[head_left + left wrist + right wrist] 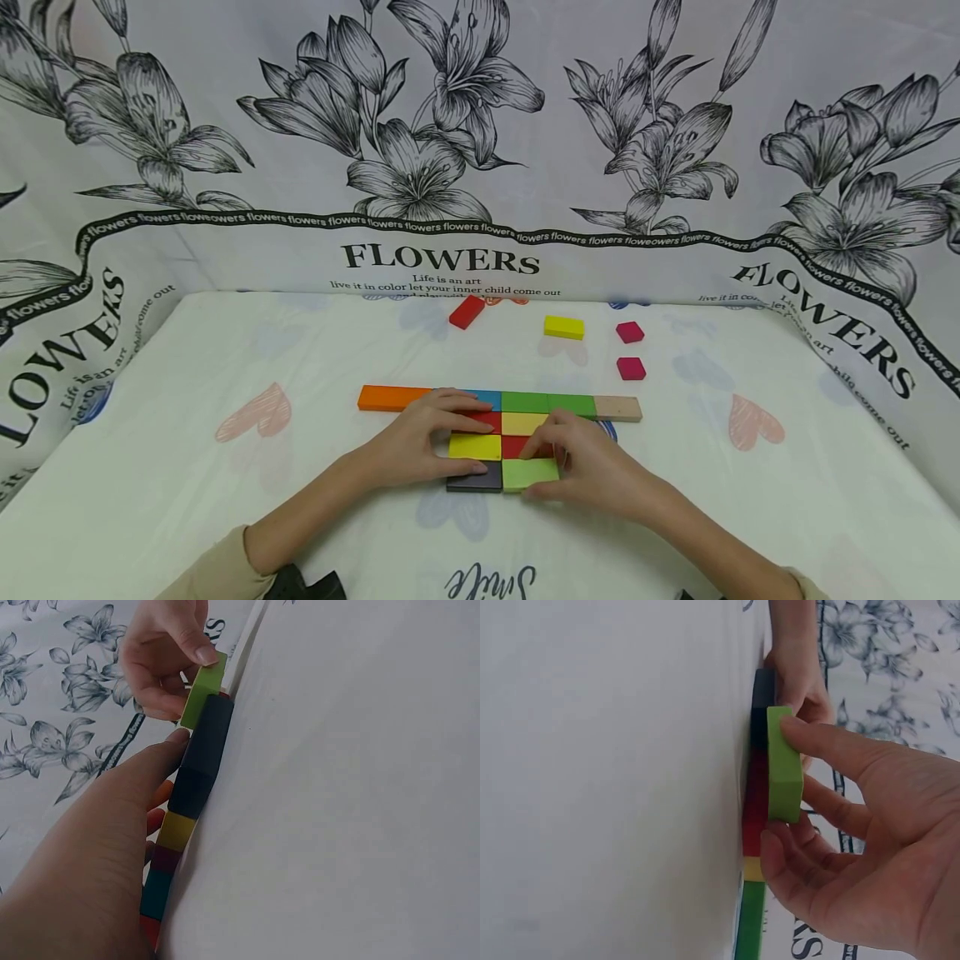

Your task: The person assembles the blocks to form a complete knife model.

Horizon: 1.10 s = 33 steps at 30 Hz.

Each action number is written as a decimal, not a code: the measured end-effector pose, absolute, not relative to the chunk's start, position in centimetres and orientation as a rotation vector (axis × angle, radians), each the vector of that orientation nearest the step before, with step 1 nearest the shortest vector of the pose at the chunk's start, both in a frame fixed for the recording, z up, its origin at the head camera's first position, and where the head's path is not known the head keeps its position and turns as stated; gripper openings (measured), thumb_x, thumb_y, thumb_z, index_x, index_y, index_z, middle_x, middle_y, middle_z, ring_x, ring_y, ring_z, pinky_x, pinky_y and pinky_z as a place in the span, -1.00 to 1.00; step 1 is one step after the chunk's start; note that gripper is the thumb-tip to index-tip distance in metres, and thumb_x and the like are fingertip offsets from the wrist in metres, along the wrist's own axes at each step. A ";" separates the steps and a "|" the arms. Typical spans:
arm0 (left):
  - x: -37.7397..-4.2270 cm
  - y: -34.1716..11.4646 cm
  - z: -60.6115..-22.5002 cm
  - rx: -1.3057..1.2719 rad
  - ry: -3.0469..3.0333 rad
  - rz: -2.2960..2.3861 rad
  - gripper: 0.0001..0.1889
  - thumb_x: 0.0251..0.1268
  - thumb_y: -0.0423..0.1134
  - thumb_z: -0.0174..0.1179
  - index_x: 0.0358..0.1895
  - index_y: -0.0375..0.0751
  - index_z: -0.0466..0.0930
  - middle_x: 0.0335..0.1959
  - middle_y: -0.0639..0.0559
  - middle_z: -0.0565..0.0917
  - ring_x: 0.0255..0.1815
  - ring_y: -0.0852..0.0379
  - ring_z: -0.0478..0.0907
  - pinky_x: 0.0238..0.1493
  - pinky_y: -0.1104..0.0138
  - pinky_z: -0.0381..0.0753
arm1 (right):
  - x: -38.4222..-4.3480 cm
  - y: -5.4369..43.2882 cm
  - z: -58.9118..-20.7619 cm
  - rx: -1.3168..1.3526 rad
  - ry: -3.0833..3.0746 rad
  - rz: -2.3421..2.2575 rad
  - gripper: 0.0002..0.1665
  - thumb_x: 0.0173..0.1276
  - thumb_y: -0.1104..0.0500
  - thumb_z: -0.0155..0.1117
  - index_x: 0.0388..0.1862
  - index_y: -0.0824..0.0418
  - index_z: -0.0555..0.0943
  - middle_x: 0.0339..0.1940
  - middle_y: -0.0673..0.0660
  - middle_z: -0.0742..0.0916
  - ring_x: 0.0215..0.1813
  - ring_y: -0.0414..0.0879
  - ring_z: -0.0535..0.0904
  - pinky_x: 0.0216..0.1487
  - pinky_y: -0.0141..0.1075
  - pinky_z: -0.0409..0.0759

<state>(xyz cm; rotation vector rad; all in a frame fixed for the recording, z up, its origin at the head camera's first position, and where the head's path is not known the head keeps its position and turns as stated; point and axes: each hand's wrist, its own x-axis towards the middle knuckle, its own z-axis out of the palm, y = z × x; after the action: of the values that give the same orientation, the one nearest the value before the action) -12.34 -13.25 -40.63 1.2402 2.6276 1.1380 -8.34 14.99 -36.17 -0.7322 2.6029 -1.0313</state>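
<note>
Against a flower-printed backdrop (555, 150), on a white cloth (150, 467), we see rows of coloured blocks (475, 447). The right hand (596, 468) pinches a light green block (529, 476) beside the nearest, black block (487, 480), while we find the left hand (420, 442) relaxed, outstretched fingers resting over the rows.

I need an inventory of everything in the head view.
Loose blocks: 4, red, yellow, two crimson, farthest
Middle blocks: 4 visible, two red, two yellow, centre
Long row: count unclear, orange, blue, green, tan, behind middle blocks
Dark block: 1, black, nearest left
Lime block: 1, light green, nearest right
Tablecloth: 1, white with hearts, underneath
Backdrop: 1, white with black flowers, behind
Dark items: 2, black, bottom edge
Sleeves: 2, beige, bottom edge
Left hand: 1, bare, over left blocks
Right hand: 1, bare, gripping lime block
</note>
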 end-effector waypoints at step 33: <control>-12.3 -13.2 -40.7 1.213 2.634 1.140 -0.53 0.20 0.02 0.56 0.19 0.08 0.80 0.39 0.17 0.63 0.47 0.02 0.42 0.43 -0.14 0.46 | -8.2 14.8 -36.5 -0.701 2.583 -1.015 -0.50 0.12 0.05 0.74 -0.01 0.03 0.68 -0.24 -0.05 0.56 -0.28 -0.17 0.50 -0.30 -0.41 0.55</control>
<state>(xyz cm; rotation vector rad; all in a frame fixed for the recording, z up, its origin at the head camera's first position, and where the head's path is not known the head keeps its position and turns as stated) -12.34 -13.19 -40.70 1.2128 2.6337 1.1404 -8.23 14.80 -36.45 -0.7014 2.5834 -1.0145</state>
